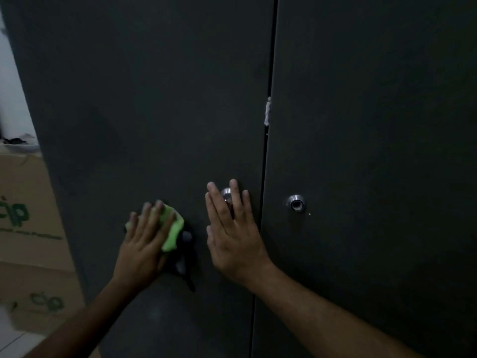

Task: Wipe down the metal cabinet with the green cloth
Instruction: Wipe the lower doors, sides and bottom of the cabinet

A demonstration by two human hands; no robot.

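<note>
A dark metal cabinet [154, 99] with two doors fills the view. My left hand [144, 244] lies flat with straight fingers on the green cloth [172, 233], pressing it against the left door at about knob height. My right hand [232, 228] rests flat on the same door near its right edge, fingers straight, partly covering a round metal knob [226, 194]. Below the cloth hangs a dark shape that I cannot identify.
The right door [374, 151] carries a second metal knob [296, 202]. A white scrap [267, 111] sits in the gap between the doors. Cardboard boxes [28, 228] with green print stand to the left of the cabinet, with pale floor tiles [15, 342] below.
</note>
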